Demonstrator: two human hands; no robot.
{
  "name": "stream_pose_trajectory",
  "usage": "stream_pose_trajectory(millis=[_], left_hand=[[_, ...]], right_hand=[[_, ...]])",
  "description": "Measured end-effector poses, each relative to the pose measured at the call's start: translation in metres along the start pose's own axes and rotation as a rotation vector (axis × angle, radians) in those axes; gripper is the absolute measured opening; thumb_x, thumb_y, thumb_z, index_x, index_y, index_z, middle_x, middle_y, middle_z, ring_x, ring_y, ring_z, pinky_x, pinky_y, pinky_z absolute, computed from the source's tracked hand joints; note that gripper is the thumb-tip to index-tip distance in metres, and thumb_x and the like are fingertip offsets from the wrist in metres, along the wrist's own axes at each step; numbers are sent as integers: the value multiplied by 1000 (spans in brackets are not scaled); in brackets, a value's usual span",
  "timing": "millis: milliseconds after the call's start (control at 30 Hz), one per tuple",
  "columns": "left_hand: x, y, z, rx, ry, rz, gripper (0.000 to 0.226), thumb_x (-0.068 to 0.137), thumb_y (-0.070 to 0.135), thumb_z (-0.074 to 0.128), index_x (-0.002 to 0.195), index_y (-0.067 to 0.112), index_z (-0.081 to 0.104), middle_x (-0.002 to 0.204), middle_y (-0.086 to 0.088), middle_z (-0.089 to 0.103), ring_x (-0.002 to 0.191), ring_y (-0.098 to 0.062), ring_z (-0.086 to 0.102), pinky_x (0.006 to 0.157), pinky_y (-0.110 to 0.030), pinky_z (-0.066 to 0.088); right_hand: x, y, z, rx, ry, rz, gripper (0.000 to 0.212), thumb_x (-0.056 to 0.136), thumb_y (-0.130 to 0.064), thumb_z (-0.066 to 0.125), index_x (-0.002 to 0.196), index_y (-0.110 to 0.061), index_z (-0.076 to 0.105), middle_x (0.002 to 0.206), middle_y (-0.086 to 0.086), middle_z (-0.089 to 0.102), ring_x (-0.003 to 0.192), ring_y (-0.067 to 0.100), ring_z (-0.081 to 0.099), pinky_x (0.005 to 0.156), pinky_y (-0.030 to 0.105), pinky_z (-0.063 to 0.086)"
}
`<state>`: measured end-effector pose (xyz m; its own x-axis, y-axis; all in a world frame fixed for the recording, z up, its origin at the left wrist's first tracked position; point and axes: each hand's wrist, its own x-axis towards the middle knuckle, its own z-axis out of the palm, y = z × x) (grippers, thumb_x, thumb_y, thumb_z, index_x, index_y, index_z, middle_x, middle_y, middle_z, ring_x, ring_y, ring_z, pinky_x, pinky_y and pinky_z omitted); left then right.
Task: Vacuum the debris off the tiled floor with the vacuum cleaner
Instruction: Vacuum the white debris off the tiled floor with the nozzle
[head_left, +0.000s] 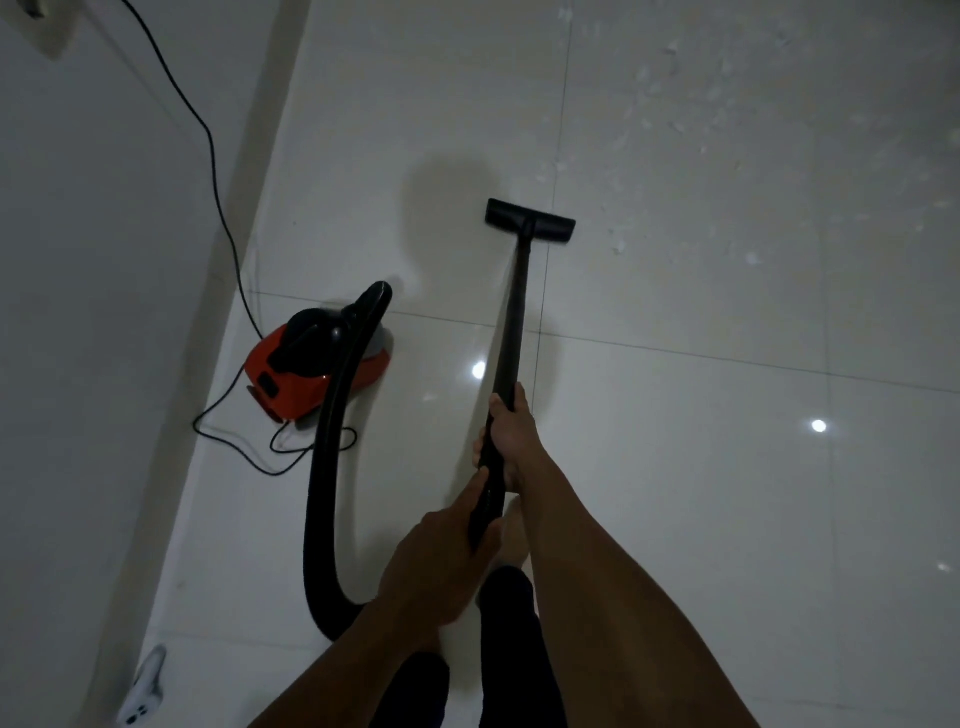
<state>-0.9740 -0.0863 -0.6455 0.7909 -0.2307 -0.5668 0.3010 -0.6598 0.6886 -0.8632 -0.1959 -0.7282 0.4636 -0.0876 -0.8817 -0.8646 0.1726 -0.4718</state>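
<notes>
The debris (691, 104) speckles the tiled floor (675, 493) toward its far right corner, just beyond the nozzle (530, 221), which sits flat for suction. You grip the wand (511, 322) two-handed: right hand (506, 431) ahead to steer, left hand (441, 561) behind to push. The vacuum cleaner (306, 374) sits by the left edge, its hose (332, 467) looping slack.

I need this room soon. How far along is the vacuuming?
Early on, it seems. Done: the red vacuum cleaner sits by the wall, its cord running up it. In hand: left hand and right hand grip the wand, nozzle at the mess's edge. Left: pale debris scattered over the tiles beyond and right of the nozzle.
</notes>
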Motion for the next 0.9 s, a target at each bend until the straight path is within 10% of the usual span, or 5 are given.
stream_pose_trajectory(millis=[633, 833, 900], left_hand=[[191, 103, -52, -120, 60, -112, 60, 103, 41, 43, 155, 46, 15, 65, 6, 59, 46, -2, 53, 52, -14, 41], [253, 114, -92, -109, 44, -114, 58, 99, 48, 37, 151, 54, 12, 127, -3, 63, 112, -20, 64, 95, -41, 54], [273, 120, -112, -129, 46, -90, 57, 103, 38, 42, 152, 48, 15, 104, 3, 69, 81, -3, 66, 75, -22, 55]], right_hand=[[128, -188, -17, -35, -85, -2, 56, 111, -30, 42, 160, -47, 19, 77, 8, 47, 44, 13, 49, 46, 27, 47], [167, -246, 6, -67, -55, -33, 56, 112, -31, 41, 161, -44, 19, 82, 8, 47, 44, 11, 48, 45, 26, 48], [177, -269, 15, -60, -41, -38, 56, 111, -31, 42, 161, -43, 20, 79, 8, 46, 44, 10, 48, 45, 26, 47]])
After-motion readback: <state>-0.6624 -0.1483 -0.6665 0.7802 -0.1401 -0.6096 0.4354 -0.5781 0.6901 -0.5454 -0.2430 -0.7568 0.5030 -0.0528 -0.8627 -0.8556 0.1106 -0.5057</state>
